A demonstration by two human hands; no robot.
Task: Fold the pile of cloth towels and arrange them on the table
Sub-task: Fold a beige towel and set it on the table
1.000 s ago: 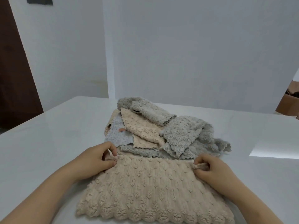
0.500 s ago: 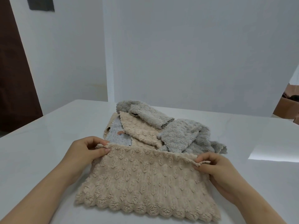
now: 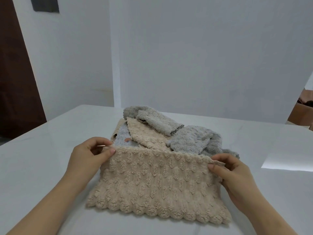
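Note:
A fluffy beige towel (image 3: 157, 180) lies in front of me on the white table (image 3: 50, 150), its scalloped near edge on the surface and its far edge lifted. My left hand (image 3: 89, 155) pinches the far left corner. My right hand (image 3: 232, 172) pinches the far right corner. Behind the raised edge sits the pile of towels (image 3: 162, 133): grey ones on top and to the right, a beige one in the middle, a pale dotted one at the left.
White walls stand close behind the table. A dark brown door (image 3: 15, 82) is at the left. A cardboard box (image 3: 301, 114) shows past the table's far right corner. A bright light patch (image 3: 288, 161) lies on the table at the right.
Both hands have lifted the beige towel's far edge off the table and raised it toward me; it now hides the front of the pile. The view has tilted up a little.

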